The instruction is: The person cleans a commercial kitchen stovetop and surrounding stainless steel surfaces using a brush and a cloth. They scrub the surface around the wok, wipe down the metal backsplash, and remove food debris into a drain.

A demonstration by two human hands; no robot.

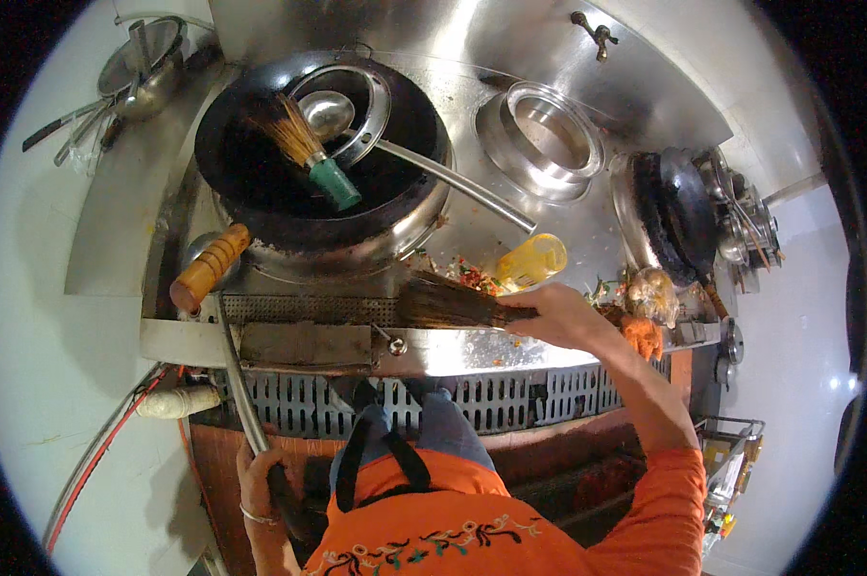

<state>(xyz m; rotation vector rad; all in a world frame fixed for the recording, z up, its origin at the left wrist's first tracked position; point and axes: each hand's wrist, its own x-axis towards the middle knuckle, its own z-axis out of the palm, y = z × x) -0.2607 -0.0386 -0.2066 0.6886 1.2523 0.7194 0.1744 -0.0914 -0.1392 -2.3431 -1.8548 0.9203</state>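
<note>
My right hand (559, 317) grips the end of a dark bristle brush (451, 301), whose bristles lie over the perforated strip at the stove's front, beside red and green food scraps (477, 277). Behind them a yellowish clear cup (533, 261) lies on its side. Low at the left, my left hand (261, 471) is closed around a long metal rod or ladle handle (237, 374) that reaches up to the stove edge. A large black wok (261, 180) holds a green-handled brush (333, 183), a metal ring (379, 108) and a steel ladle (448, 173).
A wooden handle (210, 268) juts over the front left edge. A steel burner ring (541, 137) stands right of the wok. Stacked woks (682, 216), a plastic bag (653, 297) and an orange cloth (642, 336) are at the right. Strainers (145, 72) sit at the far left.
</note>
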